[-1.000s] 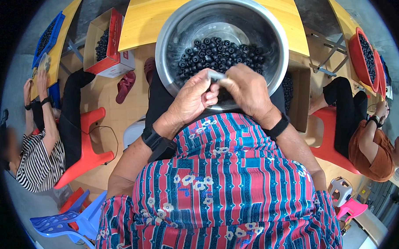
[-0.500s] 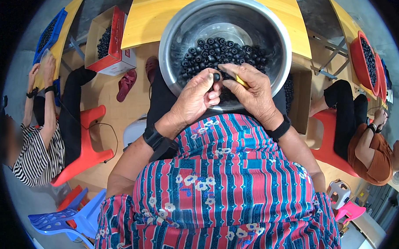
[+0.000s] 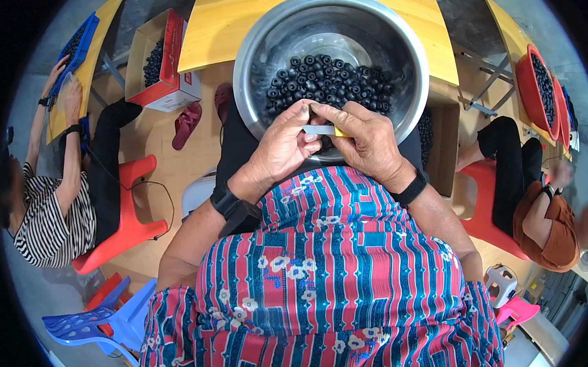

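Steel bowl: a big round metal basin sits in your lap against the near edge of the yellow table; it holds a heap of small black ring-shaped parts gathered toward its near wall.

Left hand: your left hand hovers over the bowl's near rim, thumb and fingers pressed together on the left end of a small silvery blade.

Right hand: your right hand meets it from the right, fingers pinching the yellow handle of the same tool.

Tool: the blade lies level between both hands, just above the near rim.

Change: half a second ago you held a black ring at your left fingertips with the yellow tool angled off to the right; now no ring shows in the pinch, the tool has turned level, and both hands have closed in on it.

Wrists: a dark watch on your left, a black band on your right.

Around you: a person in a striped top sits at the left by a red stool; a cardboard box of black parts stands by the table's left corner; another person in an orange top sits at the right near a red tub.
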A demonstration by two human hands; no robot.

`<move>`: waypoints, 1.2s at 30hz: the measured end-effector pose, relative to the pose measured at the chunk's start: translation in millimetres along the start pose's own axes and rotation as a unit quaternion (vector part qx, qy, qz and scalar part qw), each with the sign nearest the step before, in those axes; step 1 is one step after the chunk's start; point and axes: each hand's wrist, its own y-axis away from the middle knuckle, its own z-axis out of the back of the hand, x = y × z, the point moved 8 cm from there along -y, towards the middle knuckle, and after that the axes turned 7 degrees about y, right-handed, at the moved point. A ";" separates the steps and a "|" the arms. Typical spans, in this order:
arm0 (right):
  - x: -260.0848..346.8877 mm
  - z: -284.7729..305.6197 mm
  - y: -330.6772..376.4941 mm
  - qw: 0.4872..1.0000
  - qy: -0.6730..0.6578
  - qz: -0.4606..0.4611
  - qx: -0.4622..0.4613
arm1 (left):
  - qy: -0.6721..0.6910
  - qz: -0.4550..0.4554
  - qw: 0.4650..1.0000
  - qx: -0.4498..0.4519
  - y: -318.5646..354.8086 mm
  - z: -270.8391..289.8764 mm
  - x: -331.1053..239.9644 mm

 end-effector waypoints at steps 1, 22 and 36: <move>-0.2 0.4 0.1 1.000 0.000 -0.001 -0.001 | -0.004 0.000 1.000 -0.014 0.0 0.5 0.2; -60.9 23.2 3.3 0.979 0.044 -0.152 -0.128 | -0.039 0.008 0.999 0.011 1.0 -3.5 -2.7; -42.6 -16.3 3.0 0.979 0.177 -0.088 0.057 | -0.068 -0.022 0.997 -0.021 1.6 -0.4 -10.8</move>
